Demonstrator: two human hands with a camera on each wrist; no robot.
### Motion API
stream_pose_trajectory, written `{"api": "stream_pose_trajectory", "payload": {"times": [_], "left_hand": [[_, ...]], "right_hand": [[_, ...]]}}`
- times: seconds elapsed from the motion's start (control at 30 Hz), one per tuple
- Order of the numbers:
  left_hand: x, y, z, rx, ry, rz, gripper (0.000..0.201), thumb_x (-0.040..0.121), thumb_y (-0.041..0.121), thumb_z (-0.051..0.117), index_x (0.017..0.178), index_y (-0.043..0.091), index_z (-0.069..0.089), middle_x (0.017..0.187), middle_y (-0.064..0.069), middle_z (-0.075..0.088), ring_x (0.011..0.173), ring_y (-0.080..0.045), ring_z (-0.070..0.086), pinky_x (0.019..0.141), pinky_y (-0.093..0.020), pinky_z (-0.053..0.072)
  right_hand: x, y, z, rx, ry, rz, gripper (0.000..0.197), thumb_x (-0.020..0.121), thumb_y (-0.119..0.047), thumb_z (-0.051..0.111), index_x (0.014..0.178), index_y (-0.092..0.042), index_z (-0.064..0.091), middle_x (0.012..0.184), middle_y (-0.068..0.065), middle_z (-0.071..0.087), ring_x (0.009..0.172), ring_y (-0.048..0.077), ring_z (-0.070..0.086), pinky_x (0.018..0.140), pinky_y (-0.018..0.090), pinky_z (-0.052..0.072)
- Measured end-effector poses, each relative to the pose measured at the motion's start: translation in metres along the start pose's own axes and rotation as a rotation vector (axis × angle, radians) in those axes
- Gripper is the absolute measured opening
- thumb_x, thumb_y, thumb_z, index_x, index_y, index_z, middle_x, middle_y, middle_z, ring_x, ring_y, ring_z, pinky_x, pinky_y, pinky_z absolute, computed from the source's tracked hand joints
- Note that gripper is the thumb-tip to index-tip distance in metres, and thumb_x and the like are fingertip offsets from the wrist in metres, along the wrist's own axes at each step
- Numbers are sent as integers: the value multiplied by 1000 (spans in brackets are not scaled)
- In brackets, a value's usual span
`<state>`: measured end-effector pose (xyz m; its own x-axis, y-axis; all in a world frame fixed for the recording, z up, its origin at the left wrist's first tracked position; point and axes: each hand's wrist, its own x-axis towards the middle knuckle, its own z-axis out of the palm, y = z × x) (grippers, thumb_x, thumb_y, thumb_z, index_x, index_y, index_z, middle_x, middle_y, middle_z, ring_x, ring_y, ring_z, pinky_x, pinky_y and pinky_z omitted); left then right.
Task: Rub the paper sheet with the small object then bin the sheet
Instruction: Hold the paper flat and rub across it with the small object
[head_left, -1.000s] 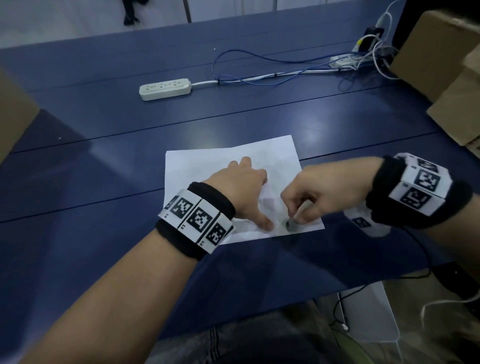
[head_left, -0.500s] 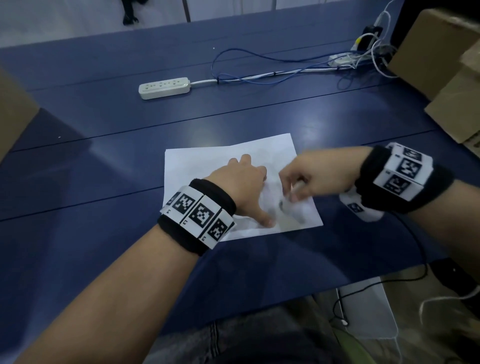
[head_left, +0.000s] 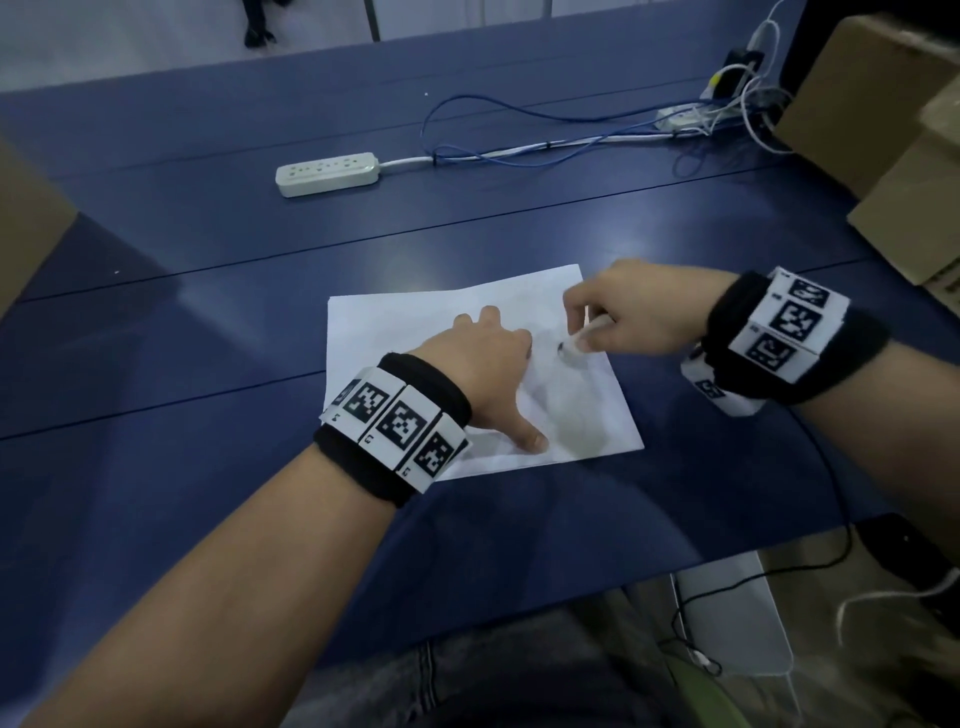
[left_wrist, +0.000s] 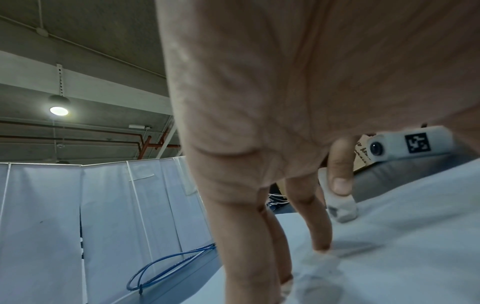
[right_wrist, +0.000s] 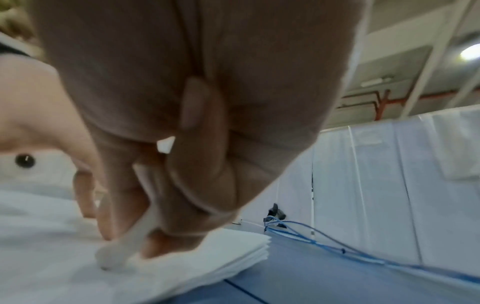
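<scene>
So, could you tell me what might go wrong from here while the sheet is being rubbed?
1. The paper sheet is pinned only by the left hand; its right corner by the rubbing lies free, so it could crease or tear.
2. The small object, pinched in the right hand, works close to the left fingertips and might knock them.
3. No bin shows in any view, so the sheet's drop-off is unclear.

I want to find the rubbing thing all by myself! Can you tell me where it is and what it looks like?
Look at the blue table, then at the white paper sheet near its front edge. The right hand pinches a small white stick against the sheet; its smudged grey tip sets it apart from the paper.
</scene>
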<state>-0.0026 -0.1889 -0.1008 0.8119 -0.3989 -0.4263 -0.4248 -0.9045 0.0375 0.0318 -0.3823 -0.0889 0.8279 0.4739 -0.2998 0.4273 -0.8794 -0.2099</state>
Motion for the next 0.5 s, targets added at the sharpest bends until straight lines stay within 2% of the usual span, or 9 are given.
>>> {"api": "stream_pose_trajectory", "payload": {"times": [0.07, 0.17, 0.23, 0.37, 0.43, 0.5], "left_hand": [[0, 0, 0, 2, 4, -1, 94, 57, 74, 76, 132, 24, 47, 121, -4, 39, 109, -24, 41, 72, -34, 38], [-1, 0, 0, 6, 4, -8, 97, 54, 76, 76, 131, 25, 47, 121, -3, 39, 109, -24, 41, 71, -35, 40], [0, 2, -1, 13, -12, -10, 97, 56, 76, 76, 132, 24, 46, 122, -4, 38, 110, -24, 40, 71, -35, 39], [-1, 4, -3, 6, -34, -20, 94, 60, 72, 76, 133, 24, 44, 123, -4, 37, 112, -25, 40, 70, -35, 37], [-1, 3, -3, 10, -27, -18, 95, 59, 73, 76, 134, 23, 44, 123, -5, 37, 112, -25, 39, 70, -35, 37], [-1, 4, -1, 12, -16, -15, 99, 56, 76, 75, 133, 22, 44, 122, -5, 37, 112, -26, 40, 72, -35, 38]], "right_hand": [[-9, -2, 3, 44, -63, -57, 6, 90, -34, 64, 92, -29, 64, 82, -8, 67, 80, 14, 60, 75, 34, 52], [-27, -18, 10, 151, -311, -149, 5, 88, -32, 71, 89, -28, 69, 85, -10, 72, 71, 3, 59, 68, 19, 47], [-24, -16, 9, 109, -273, -148, 6, 87, -33, 71, 92, -29, 69, 84, -8, 71, 69, 4, 57, 66, 20, 46], [-5, 0, 1, 8, 10, 18, 14, 91, -37, 65, 97, -25, 66, 83, -8, 65, 82, 15, 57, 71, 30, 44], [-10, 0, 1, 22, -4, -14, 12, 90, -36, 64, 96, -25, 66, 85, -8, 67, 83, 13, 59, 74, 32, 49], [-22, -9, 5, 99, -153, -100, 7, 88, -34, 67, 91, -27, 68, 81, -13, 69, 73, 2, 58, 69, 21, 48]]}}
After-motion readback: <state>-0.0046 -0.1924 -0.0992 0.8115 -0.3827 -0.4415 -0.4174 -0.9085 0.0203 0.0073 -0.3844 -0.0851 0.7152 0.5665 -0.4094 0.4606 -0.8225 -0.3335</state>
